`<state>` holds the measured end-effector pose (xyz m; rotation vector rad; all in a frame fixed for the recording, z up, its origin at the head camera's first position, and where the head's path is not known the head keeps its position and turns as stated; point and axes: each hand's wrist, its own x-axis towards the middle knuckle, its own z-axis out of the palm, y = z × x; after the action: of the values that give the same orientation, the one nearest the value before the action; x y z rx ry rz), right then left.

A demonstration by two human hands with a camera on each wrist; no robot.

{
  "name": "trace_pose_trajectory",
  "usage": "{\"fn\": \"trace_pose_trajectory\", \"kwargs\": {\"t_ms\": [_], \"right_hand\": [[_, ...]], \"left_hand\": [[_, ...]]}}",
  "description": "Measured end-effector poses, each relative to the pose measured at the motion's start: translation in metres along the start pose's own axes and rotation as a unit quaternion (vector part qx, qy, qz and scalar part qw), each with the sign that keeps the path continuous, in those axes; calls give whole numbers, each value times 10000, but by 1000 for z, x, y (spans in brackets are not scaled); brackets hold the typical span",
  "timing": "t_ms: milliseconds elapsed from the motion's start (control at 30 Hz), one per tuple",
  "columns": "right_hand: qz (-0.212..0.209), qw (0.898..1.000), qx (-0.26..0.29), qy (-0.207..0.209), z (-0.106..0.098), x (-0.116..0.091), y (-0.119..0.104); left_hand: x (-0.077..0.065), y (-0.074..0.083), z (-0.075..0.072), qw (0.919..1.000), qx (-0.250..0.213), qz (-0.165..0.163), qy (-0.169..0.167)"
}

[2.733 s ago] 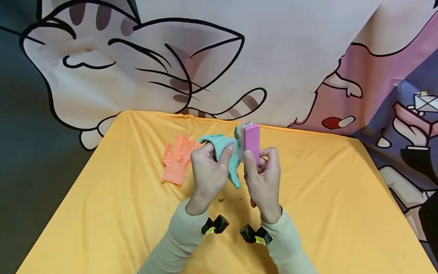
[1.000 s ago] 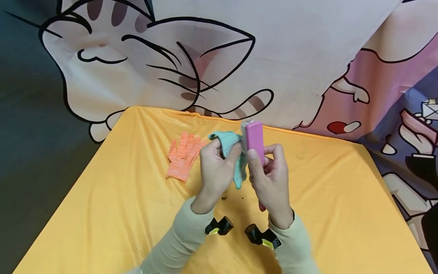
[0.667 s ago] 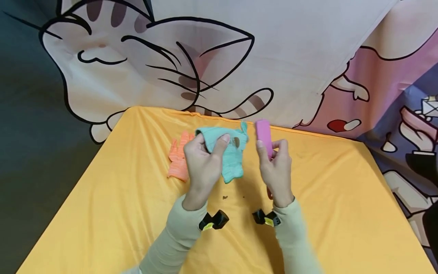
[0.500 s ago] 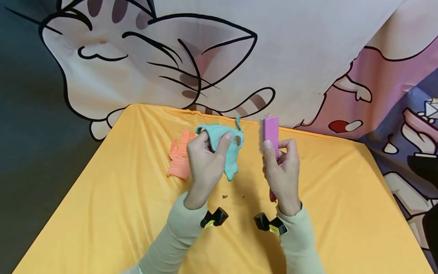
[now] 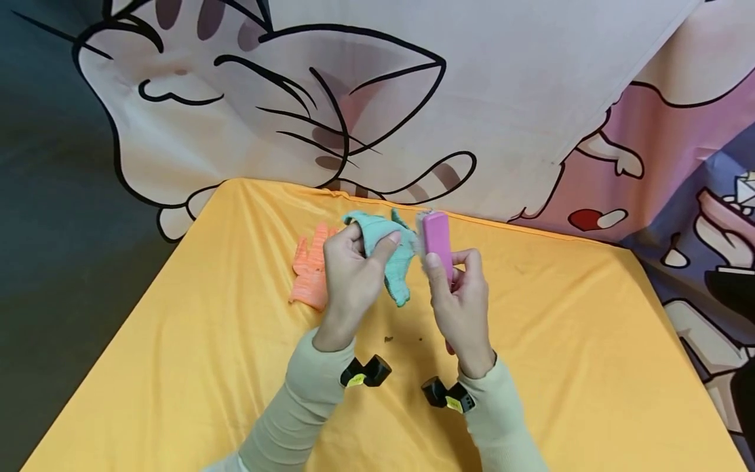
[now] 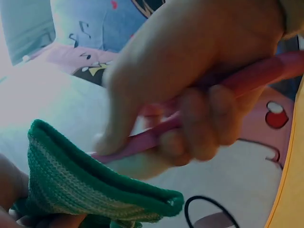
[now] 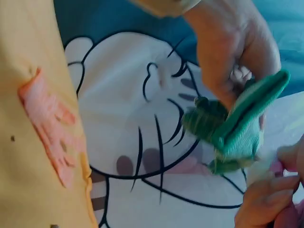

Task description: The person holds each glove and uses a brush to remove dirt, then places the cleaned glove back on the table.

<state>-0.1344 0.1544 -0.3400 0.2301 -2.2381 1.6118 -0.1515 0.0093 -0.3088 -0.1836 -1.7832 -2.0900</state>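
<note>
My left hand [image 5: 354, 275] pinches a teal knit glove [image 5: 398, 262] between thumb and fingers, holding it above the table. In the left wrist view the glove's ribbed cuff [image 6: 95, 180] gapes a little. My right hand [image 5: 463, 301] grips a pink-purple brush [image 5: 437, 242] by its handle, head upward. The brush's pale bristles [image 5: 421, 239] face left, right at the glove's edge. From the right wrist view, the glove [image 7: 244, 121] hangs from my left hand [image 7: 232, 52], with the blurred bristles close beside it. Part of the glove is hidden behind my left fingers.
An orange knit glove [image 5: 309, 272] lies on the yellow tablecloth [image 5: 206, 341], partly behind my left hand. Small dark crumbs [image 5: 388, 339] sit on the cloth below my hands. A cartoon-printed curtain [image 5: 501, 131] stands behind the table's far edge.
The brush was at the glove, swung away to the right, and is now back left against its edge. The glove has turned; a brown spot seen on it half a second ago is out of sight.
</note>
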Motion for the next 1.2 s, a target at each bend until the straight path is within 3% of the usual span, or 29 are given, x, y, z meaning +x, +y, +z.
{"fn": "trace_pose_trajectory", "kwargs": {"t_ms": [67,200,300,433,533,633,767,867,1000,1100,1200], "right_hand": [[216,9995,-111,176,-3,3,1],[474,9959,718,260,-10,5,1],[92,9894,1446,136,-12,0,-5],[-707,9825,1722,-67,-5,-9,-19],[-949,9847,1460,-107,5,-13,-19],[-836,9937,730,131,12,-13,-12],[-301,9973,-376,552,12,-6,2],[279,9962,-570,601,8,0,3],[494,9963,380,588,0,2,-11],[85,9904,1244,601,-3,-3,-22],[-415,9849,1610,489,-1,-11,-29]], "left_hand": [[1,0,-2,9998,142,65,96],[1,0,-5,9975,528,390,279],[-1,0,-2,9957,762,449,261],[-3,1,2,9961,767,428,84],[-4,2,4,9976,535,403,-158],[-2,2,2,9988,185,348,-294],[4,-1,-2,9994,-205,147,-224],[5,0,-6,9994,-236,240,-90],[5,2,-7,9983,6,583,63],[3,1,-4,9976,306,607,124],[-1,-1,1,9967,523,607,110]]}}
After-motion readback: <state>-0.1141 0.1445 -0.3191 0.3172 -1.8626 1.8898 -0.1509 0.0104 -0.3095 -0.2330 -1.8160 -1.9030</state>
